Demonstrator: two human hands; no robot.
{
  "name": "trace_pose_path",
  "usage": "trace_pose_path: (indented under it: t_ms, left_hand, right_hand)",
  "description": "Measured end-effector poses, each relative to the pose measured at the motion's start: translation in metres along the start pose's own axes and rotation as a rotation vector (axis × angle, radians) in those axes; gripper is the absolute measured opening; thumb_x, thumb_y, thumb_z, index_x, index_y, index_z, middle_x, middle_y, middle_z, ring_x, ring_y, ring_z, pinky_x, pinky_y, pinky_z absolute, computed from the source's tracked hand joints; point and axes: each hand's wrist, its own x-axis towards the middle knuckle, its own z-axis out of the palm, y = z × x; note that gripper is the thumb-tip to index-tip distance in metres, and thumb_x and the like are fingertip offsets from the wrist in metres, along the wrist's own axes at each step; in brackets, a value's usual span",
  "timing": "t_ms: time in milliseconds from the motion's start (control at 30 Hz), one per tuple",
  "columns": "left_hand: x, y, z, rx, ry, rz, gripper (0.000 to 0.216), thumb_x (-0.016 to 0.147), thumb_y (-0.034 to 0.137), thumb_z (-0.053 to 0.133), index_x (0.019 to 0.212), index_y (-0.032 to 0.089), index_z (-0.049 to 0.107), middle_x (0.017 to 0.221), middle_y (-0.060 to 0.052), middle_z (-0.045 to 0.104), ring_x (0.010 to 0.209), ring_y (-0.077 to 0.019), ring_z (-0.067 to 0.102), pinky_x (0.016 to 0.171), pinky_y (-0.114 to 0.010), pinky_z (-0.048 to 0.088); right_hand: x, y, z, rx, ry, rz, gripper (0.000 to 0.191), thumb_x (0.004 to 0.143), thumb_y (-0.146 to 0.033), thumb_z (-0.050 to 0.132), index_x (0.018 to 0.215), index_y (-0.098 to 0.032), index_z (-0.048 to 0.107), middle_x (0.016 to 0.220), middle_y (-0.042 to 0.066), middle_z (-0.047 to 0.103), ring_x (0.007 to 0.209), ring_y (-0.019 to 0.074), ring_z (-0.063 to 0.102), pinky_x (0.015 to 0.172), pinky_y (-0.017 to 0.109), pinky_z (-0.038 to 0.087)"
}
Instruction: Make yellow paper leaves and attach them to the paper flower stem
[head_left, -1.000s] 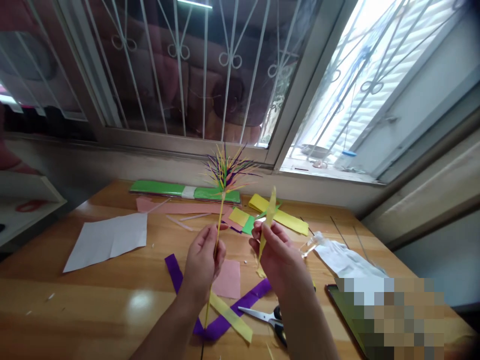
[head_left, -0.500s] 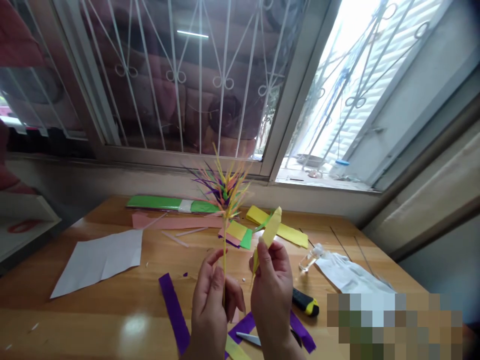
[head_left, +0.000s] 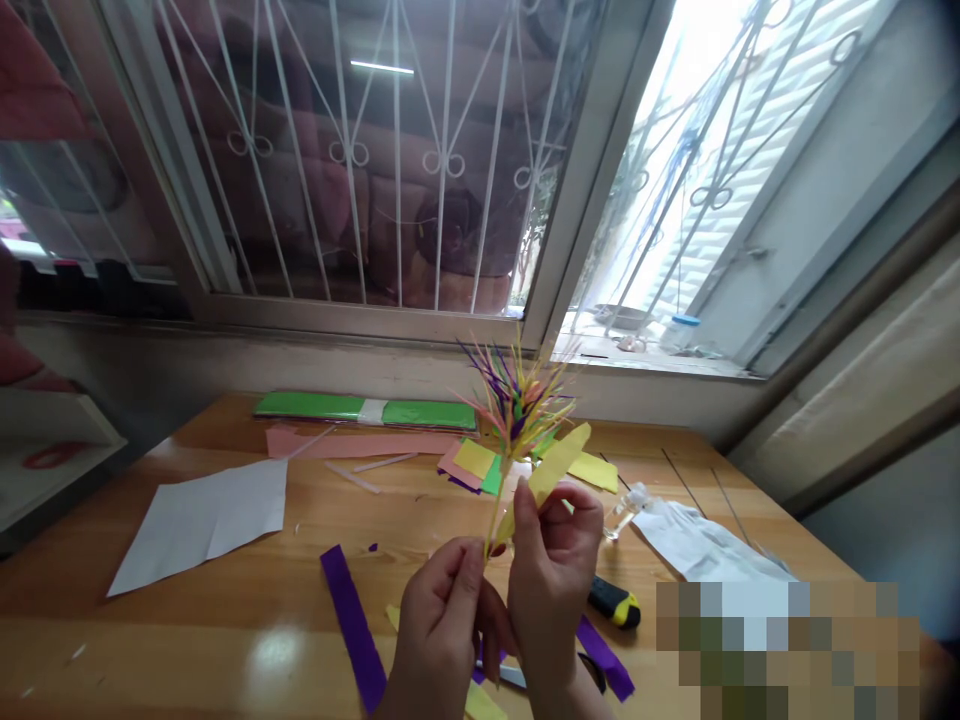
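Note:
My left hand [head_left: 442,615] pinches the thin yellow stem of a paper flower [head_left: 517,400], whose spiky head is a fringe of purple, pink, yellow and green strips. The flower stands up above the hands, leaning slightly right. In my right hand [head_left: 555,560] is a yellow paper strip [head_left: 561,462], gripped between thumb and fingers and slanting up to the right. The lower end of this strip is beside the stem; whether they touch is hard to tell. Beneath the hands lie scissors [head_left: 506,675], partly covered, and purple paper strips [head_left: 349,625].
A black and yellow utility knife [head_left: 615,602] lies right of my hands. Further right are a small clear bottle [head_left: 626,510], a white cloth-like sheet [head_left: 697,540] and thin dark wires. White paper [head_left: 206,520] lies left; a green paper pack [head_left: 315,405] lies at the back near the window.
The flower has moved right and down with my left hand, and its stem now leans right. The yellow strip has shifted slightly right, so stem and strip are closer together.

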Motion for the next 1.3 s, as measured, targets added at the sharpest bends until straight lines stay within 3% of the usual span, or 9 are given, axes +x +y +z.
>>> trace_pose_path:
  t_ms: [267,500,667,833,933,1067,1233,1300]
  left_hand:
    - [0.0,-0.001,0.0,-0.003,0.016,0.009,0.036,0.074,0.05,0.06,0.072,0.014,0.055,0.034,0.005,0.047,0.028,-0.0039,0.035,0.032,-0.014,0.023]
    - [-0.001,0.001,0.003,-0.035,0.063,0.015,0.036,0.072,0.05,0.062,0.067,0.016,0.052,0.034,0.005,0.048,0.028,-0.0035,0.035,0.032,-0.013,0.021]
    - [0.001,0.004,-0.001,-0.067,0.016,0.021,0.035,0.073,0.05,0.061,0.065,0.017,0.051,0.046,0.004,0.055,0.028,-0.0027,0.039,0.031,-0.014,0.021]
    - [0.004,0.008,-0.002,-0.127,0.033,-0.061,0.035,0.069,0.048,0.066,0.065,0.017,0.051,0.054,0.005,0.055,0.031,-0.0024,0.043,0.031,-0.013,0.024]
    - [0.007,0.017,-0.006,-0.19,0.115,-0.093,0.033,0.066,0.044,0.07,0.065,0.017,0.049,0.048,0.006,0.052,0.031,-0.0021,0.039,0.03,-0.012,0.025]
    - [0.019,0.032,-0.024,-0.177,0.235,-0.002,0.026,0.071,0.038,0.066,0.07,0.016,0.052,0.044,0.008,0.048,0.028,-0.0012,0.031,0.027,-0.01,0.019]
    - [0.037,0.043,-0.05,-0.193,0.29,0.096,0.017,0.077,0.031,0.06,0.075,0.015,0.053,0.043,0.008,0.046,0.028,-0.0012,0.026,0.025,-0.01,0.016]
    - [0.041,0.043,-0.054,-0.196,0.298,0.113,0.016,0.077,0.03,0.059,0.076,0.015,0.053,0.044,0.008,0.046,0.028,-0.0009,0.026,0.026,-0.01,0.016]
  right_hand:
    - [-0.006,-0.003,0.001,0.033,0.024,0.124,0.027,0.077,-0.036,0.062,0.09,-0.025,0.041,0.065,-0.008,0.046,0.052,0.0082,0.045,0.046,0.017,0.036]
    - [-0.006,-0.007,0.0,0.017,0.009,0.104,0.027,0.078,-0.037,0.06,0.094,-0.023,0.043,0.076,-0.002,0.057,0.064,0.0111,0.053,0.055,0.021,0.04]
    - [-0.007,-0.014,-0.001,0.005,0.027,0.135,0.029,0.076,-0.039,0.062,0.091,-0.024,0.042,0.069,-0.004,0.056,0.06,0.0119,0.054,0.05,0.02,0.037]
    - [0.0,-0.014,-0.004,0.055,-0.007,0.186,0.03,0.075,-0.037,0.065,0.09,-0.023,0.044,0.065,-0.006,0.051,0.051,0.0083,0.046,0.047,0.019,0.036]
    - [0.013,-0.01,-0.007,0.17,-0.078,0.25,0.028,0.077,-0.037,0.063,0.09,-0.024,0.042,0.056,-0.01,0.043,0.044,0.006,0.036,0.043,0.016,0.031]
    - [0.027,0.007,-0.013,0.151,-0.178,0.33,0.024,0.081,-0.044,0.054,0.084,-0.022,0.044,0.058,-0.009,0.047,0.044,0.0069,0.037,0.043,0.018,0.032]
    - [0.007,0.036,-0.032,-0.315,-0.697,0.339,0.02,0.073,-0.036,0.064,0.072,-0.018,0.056,0.058,-0.005,0.052,0.051,0.0108,0.045,0.046,0.021,0.034]
    - [-0.006,0.042,-0.042,-0.472,-0.829,0.305,0.015,0.074,-0.032,0.062,0.069,-0.018,0.06,0.056,-0.004,0.054,0.051,0.0113,0.046,0.045,0.02,0.032]
